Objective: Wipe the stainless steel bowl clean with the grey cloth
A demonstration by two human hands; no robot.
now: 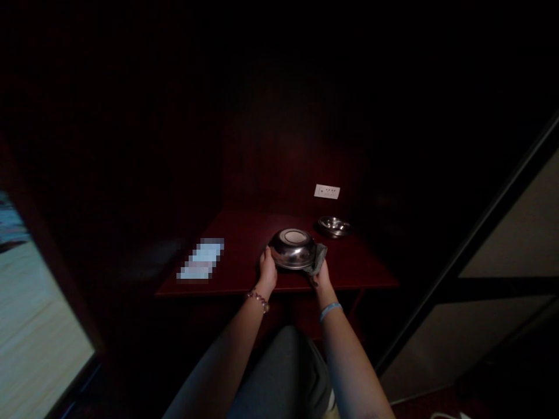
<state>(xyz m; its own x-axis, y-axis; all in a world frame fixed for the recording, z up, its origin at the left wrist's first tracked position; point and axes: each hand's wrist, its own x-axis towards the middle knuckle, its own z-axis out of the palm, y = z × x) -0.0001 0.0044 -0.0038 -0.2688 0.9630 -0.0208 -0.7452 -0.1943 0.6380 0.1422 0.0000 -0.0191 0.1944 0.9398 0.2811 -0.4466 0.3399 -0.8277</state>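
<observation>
An upside-down stainless steel bowl (293,250) is held between both hands, above the front part of a dark red desk (244,233). My left hand (268,270) grips the bowl's left rim, its fingers partly hidden by the metal. On the other side my right hand (322,276) is closed on a grey cloth (318,260), which is pressed against the bowl's right rim. Another shiny metal bowl (334,227), perhaps a stack of them, sits upright farther back on the right.
A pixelated bright rectangle (201,260) lies on the desk's left side. A white socket plate (327,191) is fixed to the back wall. Dark panels enclose the desk at left and right. My legs (283,372) are below its front edge.
</observation>
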